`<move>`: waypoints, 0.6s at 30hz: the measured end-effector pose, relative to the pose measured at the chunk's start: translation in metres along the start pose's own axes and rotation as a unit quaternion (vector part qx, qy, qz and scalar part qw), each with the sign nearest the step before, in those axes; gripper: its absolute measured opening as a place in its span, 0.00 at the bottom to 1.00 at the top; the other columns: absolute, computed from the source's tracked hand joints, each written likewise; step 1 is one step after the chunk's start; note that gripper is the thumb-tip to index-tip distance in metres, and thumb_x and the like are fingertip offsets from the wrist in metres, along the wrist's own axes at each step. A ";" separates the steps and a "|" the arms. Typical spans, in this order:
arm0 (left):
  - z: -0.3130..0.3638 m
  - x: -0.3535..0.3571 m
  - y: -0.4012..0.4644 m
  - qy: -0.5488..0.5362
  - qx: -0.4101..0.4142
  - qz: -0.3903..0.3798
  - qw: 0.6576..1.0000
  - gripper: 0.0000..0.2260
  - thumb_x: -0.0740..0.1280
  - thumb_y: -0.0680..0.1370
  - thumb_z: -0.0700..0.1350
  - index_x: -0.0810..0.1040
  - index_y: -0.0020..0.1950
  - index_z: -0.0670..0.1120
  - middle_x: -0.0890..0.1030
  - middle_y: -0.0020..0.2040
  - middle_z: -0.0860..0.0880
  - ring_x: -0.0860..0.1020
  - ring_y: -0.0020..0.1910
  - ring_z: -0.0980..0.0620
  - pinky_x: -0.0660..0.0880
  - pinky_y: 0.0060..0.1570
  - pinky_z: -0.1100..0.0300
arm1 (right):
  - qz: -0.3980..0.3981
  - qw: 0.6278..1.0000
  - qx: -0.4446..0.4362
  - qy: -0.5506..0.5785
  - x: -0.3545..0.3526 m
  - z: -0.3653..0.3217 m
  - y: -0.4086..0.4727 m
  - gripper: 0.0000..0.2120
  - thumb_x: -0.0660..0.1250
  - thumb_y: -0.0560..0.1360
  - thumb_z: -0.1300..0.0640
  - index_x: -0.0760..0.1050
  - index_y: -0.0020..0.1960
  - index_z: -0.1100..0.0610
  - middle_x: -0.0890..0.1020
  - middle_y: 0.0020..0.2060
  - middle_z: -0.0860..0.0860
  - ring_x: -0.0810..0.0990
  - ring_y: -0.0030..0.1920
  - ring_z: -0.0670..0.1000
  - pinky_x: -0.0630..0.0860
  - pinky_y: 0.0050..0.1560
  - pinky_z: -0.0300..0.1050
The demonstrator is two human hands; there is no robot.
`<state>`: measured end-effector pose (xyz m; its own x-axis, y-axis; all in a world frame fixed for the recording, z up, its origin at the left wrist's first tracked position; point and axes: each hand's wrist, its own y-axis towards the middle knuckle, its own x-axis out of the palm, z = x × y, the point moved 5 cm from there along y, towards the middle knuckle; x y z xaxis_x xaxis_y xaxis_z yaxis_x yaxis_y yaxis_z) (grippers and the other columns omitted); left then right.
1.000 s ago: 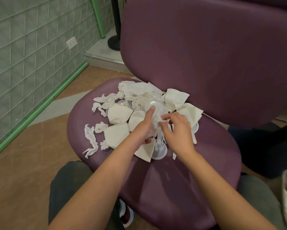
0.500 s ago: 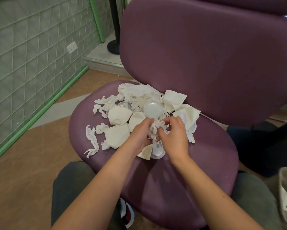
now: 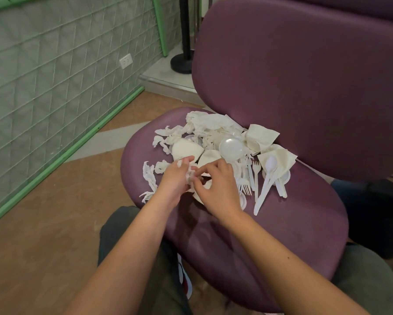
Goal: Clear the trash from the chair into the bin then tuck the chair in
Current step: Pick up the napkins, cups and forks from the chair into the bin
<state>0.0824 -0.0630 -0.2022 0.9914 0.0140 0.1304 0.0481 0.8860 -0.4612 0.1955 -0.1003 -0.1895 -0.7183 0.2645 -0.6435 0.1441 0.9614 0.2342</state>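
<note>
The chair [image 3: 270,235] wears a smooth, faintly sheened purple covering that looks like vinyl or leatherette, on seat and backrest alike. On it lie crumpled, matt white paper napkins [image 3: 211,123], folded matt paper cones [image 3: 186,150], a glossy translucent plastic lid [image 3: 231,148], and smooth white plastic forks [image 3: 256,176] and a spoon [image 3: 267,178]. The floor [image 3: 54,223] looks like matt brown wood-grain laminate, and the wall [image 3: 43,76] is padded with quilted grey-green fabric.

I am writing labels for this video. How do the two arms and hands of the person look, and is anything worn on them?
Both forearms are bare, with no sleeves in view. The left hand and right hand wear no gloves, and no rings, watch or bracelet show. The nails look short and unpainted.
</note>
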 end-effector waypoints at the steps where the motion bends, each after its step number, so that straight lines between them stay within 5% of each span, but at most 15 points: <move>1: 0.001 -0.009 0.002 0.011 0.005 0.029 1.000 0.12 0.55 0.84 0.46 0.75 0.59 0.45 0.74 0.37 0.49 0.75 0.28 0.55 0.72 0.32 0.62 | -0.005 1.000 0.001 0.007 0.005 -0.004 0.002 0.04 0.67 0.72 0.54 0.77 0.47 0.51 0.73 0.47 0.46 0.71 0.52 0.49 0.74 0.51 0.49; 5: 0.008 -0.044 0.006 0.027 -0.001 0.108 0.994 0.19 0.54 0.83 0.56 0.73 0.42 0.45 0.65 0.30 0.51 0.61 0.25 0.56 0.60 0.23 0.65 | -0.049 0.998 0.010 -0.037 0.029 -0.014 0.005 0.08 0.63 0.70 0.63 0.74 0.48 0.55 0.75 0.48 0.51 0.72 0.51 0.54 0.72 0.51 0.53; 9: 0.010 -0.075 0.002 0.029 -0.010 0.153 0.988 0.21 0.54 0.82 0.57 0.72 0.38 0.45 0.65 0.26 0.52 0.61 0.23 0.55 0.57 0.22 0.63 | -0.168 0.969 -0.063 -0.168 0.061 -0.027 0.002 0.11 0.63 0.73 0.56 0.78 0.55 0.52 0.76 0.54 0.52 0.71 0.57 0.57 0.70 0.55 0.51; 14: 0.005 -0.094 0.005 0.005 -0.020 0.147 0.989 0.15 0.52 0.83 0.39 0.76 0.59 0.45 0.64 0.32 0.50 0.60 0.28 0.55 0.56 0.19 0.68 | -0.197 0.931 -0.147 -0.270 0.088 -0.028 0.001 0.19 0.61 0.77 0.55 0.73 0.67 0.48 0.73 0.58 0.54 0.69 0.60 0.59 0.66 0.55 0.52; 18: 0.002 -0.108 -0.001 0.034 0.018 0.127 0.991 0.14 0.53 0.84 0.39 0.75 0.63 0.47 0.74 0.41 0.50 0.68 0.31 0.57 0.64 0.23 0.69 | -0.185 0.923 -0.148 -0.305 0.098 -0.018 0.001 0.14 0.59 0.79 0.56 0.77 0.61 0.50 0.73 0.56 0.55 0.69 0.57 0.59 0.67 0.52 0.51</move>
<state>-0.0250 -0.0642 -0.2139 0.9768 0.2091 -0.0470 -0.2082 0.8742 -0.4388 0.1134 -0.0750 -0.2391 -0.1523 0.0023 -0.9883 -0.2905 0.9557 0.0470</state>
